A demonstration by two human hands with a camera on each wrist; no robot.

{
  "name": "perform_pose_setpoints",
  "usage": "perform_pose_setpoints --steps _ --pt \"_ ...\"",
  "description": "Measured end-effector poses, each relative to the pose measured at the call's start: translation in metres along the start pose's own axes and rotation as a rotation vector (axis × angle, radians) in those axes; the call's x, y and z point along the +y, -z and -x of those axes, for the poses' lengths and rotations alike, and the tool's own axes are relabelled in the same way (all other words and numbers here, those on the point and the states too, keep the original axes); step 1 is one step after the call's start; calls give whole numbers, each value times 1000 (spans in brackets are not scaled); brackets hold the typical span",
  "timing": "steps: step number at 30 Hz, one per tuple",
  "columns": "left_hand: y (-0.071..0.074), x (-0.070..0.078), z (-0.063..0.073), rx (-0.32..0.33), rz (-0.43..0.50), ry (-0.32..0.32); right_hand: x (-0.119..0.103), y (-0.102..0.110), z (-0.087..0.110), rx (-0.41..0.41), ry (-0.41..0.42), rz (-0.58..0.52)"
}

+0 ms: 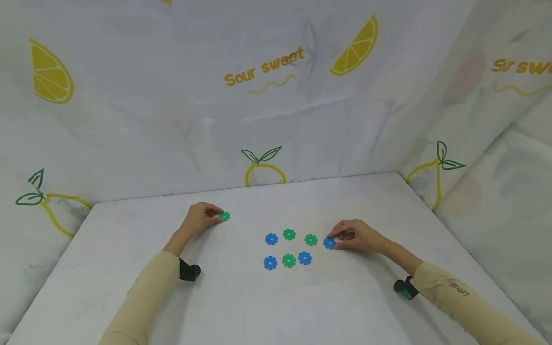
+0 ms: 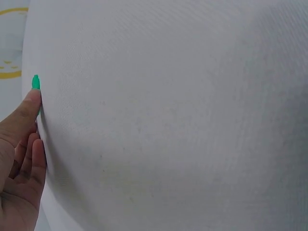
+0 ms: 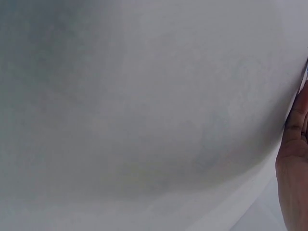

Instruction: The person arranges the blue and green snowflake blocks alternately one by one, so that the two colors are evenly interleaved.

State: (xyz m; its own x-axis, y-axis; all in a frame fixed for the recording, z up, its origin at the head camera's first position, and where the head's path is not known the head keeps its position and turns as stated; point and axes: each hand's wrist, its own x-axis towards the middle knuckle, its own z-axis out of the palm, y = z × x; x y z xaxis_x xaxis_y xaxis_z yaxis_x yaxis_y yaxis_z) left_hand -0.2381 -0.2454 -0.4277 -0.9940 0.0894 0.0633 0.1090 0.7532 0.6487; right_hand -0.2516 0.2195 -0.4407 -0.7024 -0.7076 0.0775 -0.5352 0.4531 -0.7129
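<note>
In the head view my left hand [image 1: 202, 216] pinches a green notched plastic disc [image 1: 225, 216] between thumb and fingertips, at the far left of the table. The same green disc [image 2: 36, 82] sticks out past the thumb in the left wrist view. My right hand [image 1: 357, 235] pinches a blue notched disc [image 1: 329, 243] at its right edge, at the right end of the upper row of discs. Only part of my right hand [image 3: 294, 139] shows at the edge of the right wrist view, where the blue disc is mostly hidden.
Between the hands lie a blue disc [image 1: 271, 239], a green disc [image 1: 289, 234] and another green disc [image 1: 311, 240]. Nearer me are a blue disc [image 1: 270, 263], a green disc [image 1: 289, 260] and a blue disc [image 1: 304, 258]. A lemon-print cloth [image 1: 267, 120] hangs behind the white table [image 1: 241, 306].
</note>
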Motion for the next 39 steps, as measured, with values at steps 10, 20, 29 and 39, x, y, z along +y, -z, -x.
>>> perform_pose_setpoints --steps 10,20,29,39 --pt "-2 -3 1 1 7 1 -4 0 -1 -13 -36 -2" --pt "-4 -6 1 6 11 -12 -5 -2 -1 5 -31 0" --pt "-2 -3 0 10 8 -33 -4 7 -2 12 -44 -27" --pt "0 -1 1 8 8 -22 -12 16 -16 81 -113 -28"
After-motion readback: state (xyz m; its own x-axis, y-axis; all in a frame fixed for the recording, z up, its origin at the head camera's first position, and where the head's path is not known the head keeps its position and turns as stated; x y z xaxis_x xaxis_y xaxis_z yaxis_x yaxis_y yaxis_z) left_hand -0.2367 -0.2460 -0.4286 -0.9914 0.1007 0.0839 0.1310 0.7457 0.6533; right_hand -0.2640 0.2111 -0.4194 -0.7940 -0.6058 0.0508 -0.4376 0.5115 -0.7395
